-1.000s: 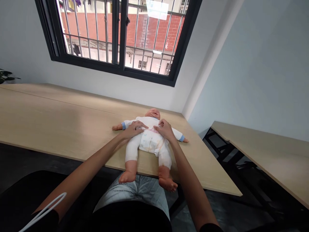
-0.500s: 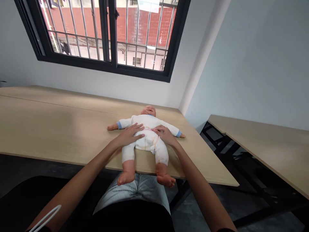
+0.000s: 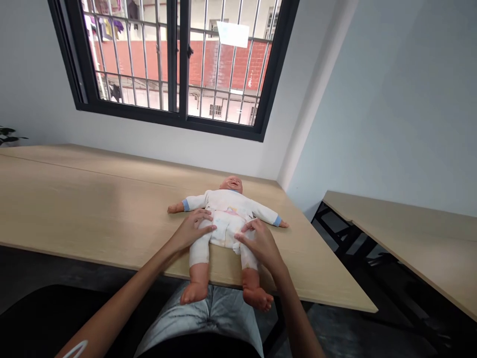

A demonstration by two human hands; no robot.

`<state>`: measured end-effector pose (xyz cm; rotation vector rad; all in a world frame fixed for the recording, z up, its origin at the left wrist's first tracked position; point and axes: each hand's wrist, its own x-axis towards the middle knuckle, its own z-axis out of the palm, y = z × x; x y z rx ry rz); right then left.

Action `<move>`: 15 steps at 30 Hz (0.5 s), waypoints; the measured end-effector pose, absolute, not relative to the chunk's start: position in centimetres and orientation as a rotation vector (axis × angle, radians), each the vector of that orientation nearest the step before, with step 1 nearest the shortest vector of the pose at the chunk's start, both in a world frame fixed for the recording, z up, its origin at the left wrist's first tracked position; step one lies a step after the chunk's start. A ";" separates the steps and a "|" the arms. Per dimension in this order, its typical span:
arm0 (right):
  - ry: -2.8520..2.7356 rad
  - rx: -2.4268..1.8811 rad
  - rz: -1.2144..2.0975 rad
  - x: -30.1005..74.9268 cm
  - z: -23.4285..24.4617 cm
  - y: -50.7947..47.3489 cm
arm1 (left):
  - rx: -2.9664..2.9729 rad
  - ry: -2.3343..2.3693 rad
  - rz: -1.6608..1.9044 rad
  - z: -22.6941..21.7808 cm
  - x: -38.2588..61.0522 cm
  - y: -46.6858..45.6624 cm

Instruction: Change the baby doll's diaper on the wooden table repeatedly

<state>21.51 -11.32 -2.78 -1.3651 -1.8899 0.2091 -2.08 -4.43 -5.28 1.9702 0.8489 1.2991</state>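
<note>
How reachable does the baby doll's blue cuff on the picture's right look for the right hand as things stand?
Probably yes: the right hand is at the baby doll's hip, near that outstretched sleeve, and nothing visible stands between it and the blue cuff.

Pale wooden table (image 3: 112,209), baby doll (image 3: 227,201) lying face-up on it, feet past the edge

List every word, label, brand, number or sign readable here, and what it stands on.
No text can be read.
Diaper on the baby doll: coloured print at the waist, too blurred to read.
Red brick wall outside the window: pale marks, too small to tell whether they are writing.
</note>
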 end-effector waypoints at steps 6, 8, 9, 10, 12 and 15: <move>-1.938 -1.502 0.038 20.4 -3.1 -12.1 | 2.000 0.800 1.163 -5.3 -1.5 -4.7; -1.946 -1.549 0.007 20.5 -2.9 -12.1 | 1.956 0.804 1.198 -5.3 -1.5 -5.0; -1.947 -1.571 0.005 20.7 -2.8 -12.1 | 1.934 0.818 1.218 -5.3 -1.6 -5.2; -1.943 -1.589 0.008 20.9 -2.7 -12.0 | 1.919 0.838 1.238 -5.3 -1.7 -5.3; -1.924 -1.580 0.049 21.4 -2.6 -11.8 | 1.926 0.891 1.276 -4.9 -1.9 -5.6; -1.866 -1.411 0.221 22.2 -3.1 -11.7 | 2.078 0.985 1.308 -3.2 -2.2 -7.3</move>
